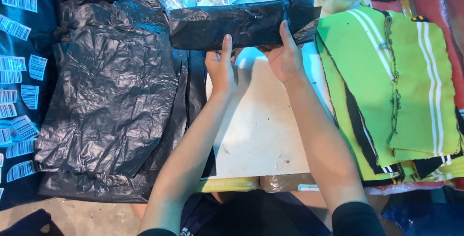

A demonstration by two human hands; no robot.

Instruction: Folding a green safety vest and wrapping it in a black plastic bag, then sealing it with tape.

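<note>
White tabletop [261,134] fills mid-frame, black bags [111,105] heaped left, green fabric [386,81] right, and my left hand [220,66] and right hand [285,54] clamp fingers on the folded black parcel [241,23] at upper centre, whose slick plastic might spring open.

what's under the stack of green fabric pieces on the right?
Under the green fabric stack, black-edged and yellow layers stick out at its lower edge, with a strip of red below them. The white table runs up to its left side. What lies beneath the stack's middle is covered.
</note>
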